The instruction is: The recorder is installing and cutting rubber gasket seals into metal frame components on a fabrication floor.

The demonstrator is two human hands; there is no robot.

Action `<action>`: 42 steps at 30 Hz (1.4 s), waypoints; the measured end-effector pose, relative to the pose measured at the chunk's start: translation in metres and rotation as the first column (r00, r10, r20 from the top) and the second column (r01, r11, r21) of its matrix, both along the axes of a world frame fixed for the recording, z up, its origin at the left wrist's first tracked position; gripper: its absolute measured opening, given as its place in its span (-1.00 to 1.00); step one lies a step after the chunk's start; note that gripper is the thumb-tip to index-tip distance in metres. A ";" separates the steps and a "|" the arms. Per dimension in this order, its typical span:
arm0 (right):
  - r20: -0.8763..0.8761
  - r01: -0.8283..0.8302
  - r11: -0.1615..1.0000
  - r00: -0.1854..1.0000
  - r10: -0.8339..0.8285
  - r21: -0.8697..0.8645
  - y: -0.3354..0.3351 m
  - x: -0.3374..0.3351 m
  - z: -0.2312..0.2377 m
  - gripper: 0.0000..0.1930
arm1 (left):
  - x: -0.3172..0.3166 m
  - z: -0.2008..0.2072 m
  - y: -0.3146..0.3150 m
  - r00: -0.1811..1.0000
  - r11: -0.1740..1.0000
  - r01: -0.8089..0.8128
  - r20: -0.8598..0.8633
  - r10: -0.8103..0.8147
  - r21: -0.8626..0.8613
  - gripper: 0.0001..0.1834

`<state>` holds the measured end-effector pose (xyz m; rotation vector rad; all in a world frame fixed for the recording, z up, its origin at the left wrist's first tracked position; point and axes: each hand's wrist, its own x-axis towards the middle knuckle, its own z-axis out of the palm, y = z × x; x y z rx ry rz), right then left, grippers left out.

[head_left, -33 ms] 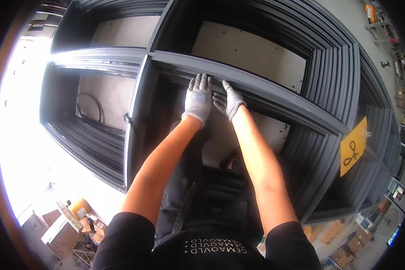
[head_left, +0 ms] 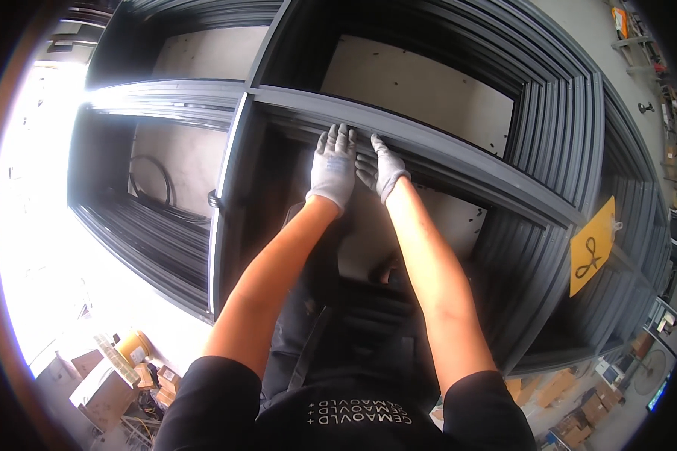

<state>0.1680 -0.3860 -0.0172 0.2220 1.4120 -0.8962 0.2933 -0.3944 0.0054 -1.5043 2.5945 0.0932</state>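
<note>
A stack of dark grey rectangular frames with crossbars point(head_left: 429, 143) fills the middle of the view, their profiles nested one behind another. My left hand point(head_left: 332, 171), in a light grey work glove, lies against the near side of a long crossbar, its fingers straight and close together. Just to its right, my right hand point(head_left: 384, 171), gloved alike, is turned on edge with its fingers stretched out by the same bar. Neither hand shows anything held. Whether the fingertips press on the bar or only hover beside it, I cannot tell.
A yellow paper tag point(head_left: 593, 246) hangs on the frames at the right. Black cable point(head_left: 162, 180) lies coiled inside the left opening. At the lower left are a yellow bucket point(head_left: 135, 349) and cardboard boxes point(head_left: 167, 377). A stand fan point(head_left: 648, 370) is at the lower right.
</note>
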 end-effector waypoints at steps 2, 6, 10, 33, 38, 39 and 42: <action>-0.075 0.060 0.997 0.995 -0.064 -0.048 -0.005 0.011 -0.012 -0.52 | -0.003 -0.006 -0.001 1.000 1.000 -0.009 -0.007 0.009 -0.003 -0.40; -0.534 0.052 0.999 0.845 -0.042 0.002 -0.011 0.019 -0.057 -0.56 | -0.009 0.002 -0.002 1.000 0.999 0.010 -0.013 -0.011 -0.052 -0.40; -0.020 0.079 0.996 0.997 -0.080 -0.042 -0.001 0.015 -0.002 -0.59 | 0.006 0.000 -0.005 0.985 0.992 -0.065 -0.149 0.081 0.110 -0.40; -0.190 0.251 0.965 0.946 -0.261 -0.075 0.076 -0.128 0.005 -0.55 | -0.004 0.017 -0.005 0.996 0.988 -0.074 -0.040 0.080 0.133 -0.35; -0.313 0.360 0.933 0.883 -0.349 -0.023 0.110 -0.200 0.007 -0.56 | -0.005 0.013 -0.009 0.994 0.987 -0.100 -0.022 0.104 0.125 -0.38; -0.347 0.382 0.924 0.865 -0.361 -0.009 0.119 -0.216 0.005 -0.57 | -0.007 0.013 -0.008 0.995 0.987 -0.096 -0.013 0.099 0.125 -0.38; -0.367 0.391 0.920 0.852 -0.373 -0.026 0.142 -0.256 -0.002 -0.54 | -0.002 0.009 -0.007 0.997 0.995 -0.075 -0.023 0.077 0.070 -0.41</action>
